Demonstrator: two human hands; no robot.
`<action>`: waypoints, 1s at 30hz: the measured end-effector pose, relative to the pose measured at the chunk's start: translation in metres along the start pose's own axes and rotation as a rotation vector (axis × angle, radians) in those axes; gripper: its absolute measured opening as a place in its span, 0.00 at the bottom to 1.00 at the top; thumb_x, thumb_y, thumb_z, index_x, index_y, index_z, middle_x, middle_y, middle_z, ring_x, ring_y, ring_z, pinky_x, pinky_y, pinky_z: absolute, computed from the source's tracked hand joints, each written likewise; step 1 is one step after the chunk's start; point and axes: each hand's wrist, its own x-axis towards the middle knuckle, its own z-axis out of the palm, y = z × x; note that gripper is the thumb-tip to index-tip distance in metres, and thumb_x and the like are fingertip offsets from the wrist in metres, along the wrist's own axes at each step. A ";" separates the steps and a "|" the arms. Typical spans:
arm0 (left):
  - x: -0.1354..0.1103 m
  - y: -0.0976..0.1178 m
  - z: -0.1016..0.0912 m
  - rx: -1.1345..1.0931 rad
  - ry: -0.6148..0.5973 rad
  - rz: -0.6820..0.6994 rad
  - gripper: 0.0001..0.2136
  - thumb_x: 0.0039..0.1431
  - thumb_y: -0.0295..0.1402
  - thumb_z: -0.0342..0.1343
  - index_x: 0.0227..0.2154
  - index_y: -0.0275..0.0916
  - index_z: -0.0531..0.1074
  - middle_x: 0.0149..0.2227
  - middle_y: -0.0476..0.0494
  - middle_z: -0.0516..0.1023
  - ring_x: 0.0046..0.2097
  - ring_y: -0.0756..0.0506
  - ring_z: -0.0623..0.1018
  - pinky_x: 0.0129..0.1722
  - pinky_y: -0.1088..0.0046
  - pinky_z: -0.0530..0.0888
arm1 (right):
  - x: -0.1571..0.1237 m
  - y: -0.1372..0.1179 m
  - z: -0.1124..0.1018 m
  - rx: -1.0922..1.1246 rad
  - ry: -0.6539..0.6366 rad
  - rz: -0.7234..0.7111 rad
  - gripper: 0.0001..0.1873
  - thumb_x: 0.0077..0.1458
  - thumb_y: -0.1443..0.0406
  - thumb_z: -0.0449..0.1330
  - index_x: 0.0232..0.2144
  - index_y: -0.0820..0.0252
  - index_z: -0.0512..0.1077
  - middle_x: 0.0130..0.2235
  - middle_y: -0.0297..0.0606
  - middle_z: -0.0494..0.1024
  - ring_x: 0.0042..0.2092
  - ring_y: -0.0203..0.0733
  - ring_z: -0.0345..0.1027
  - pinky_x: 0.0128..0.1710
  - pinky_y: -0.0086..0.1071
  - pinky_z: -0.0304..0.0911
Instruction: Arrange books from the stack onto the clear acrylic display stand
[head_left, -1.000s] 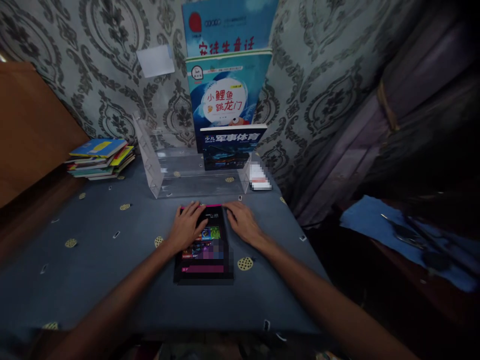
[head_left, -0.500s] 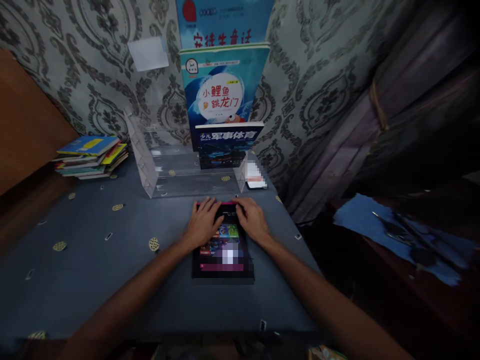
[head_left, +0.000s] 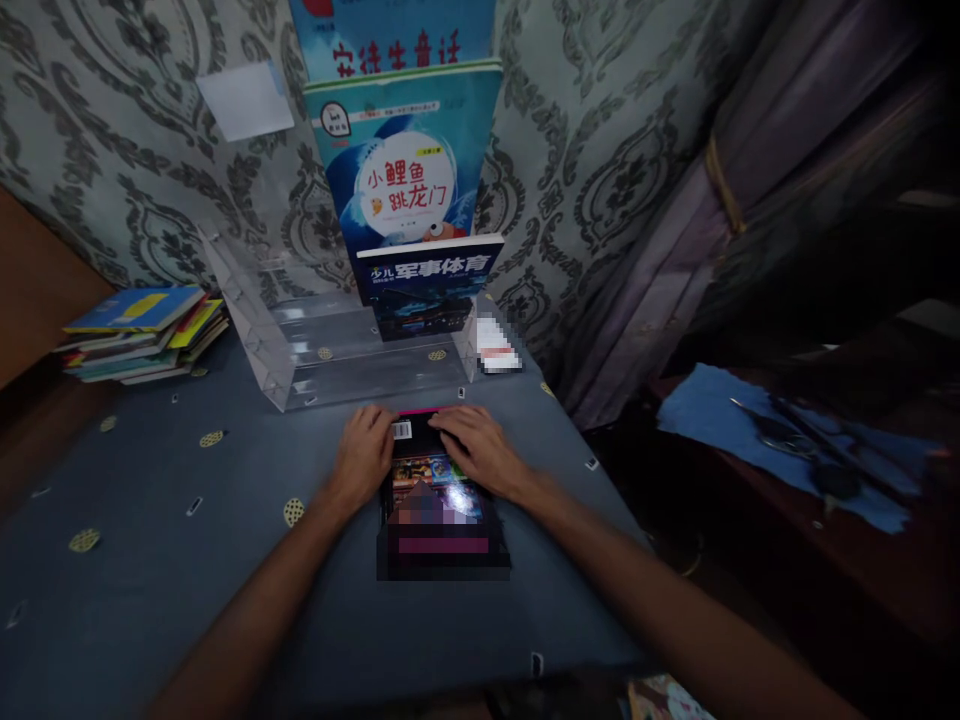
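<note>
A dark book lies flat on the table below the acrylic rack, its barcode and rows of small colour pictures facing up. Part of its lower half is pixelated. At its upper left corner, my left hand is closed on the edge with fingers bent. My right hand rests over the upper right part of the cover, fingers stretched out and holding nothing. The clear acrylic rack stands just beyond both hands. It holds a dark blue book, a teal book and a blue book in tiers.
A pile of books lies at the left on the patterned blue tablecloth. A partly pixelated white item sits by the rack's right side. To the right are a tied curtain and a blue cloth with dark tools on it.
My left hand has drawn back from the cover to the book's left edge, uncovering the barcode. My right hand has slid further over the cover. The view has shifted slightly right.
</note>
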 end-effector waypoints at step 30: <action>0.006 0.026 -0.008 0.367 -0.149 -0.056 0.10 0.66 0.24 0.48 0.45 0.39 0.72 0.45 0.40 0.73 0.48 0.39 0.72 0.46 0.61 0.71 | 0.007 0.016 -0.009 0.065 0.125 0.354 0.15 0.60 0.72 0.55 0.44 0.57 0.79 0.41 0.40 0.83 0.43 0.43 0.77 0.46 0.34 0.68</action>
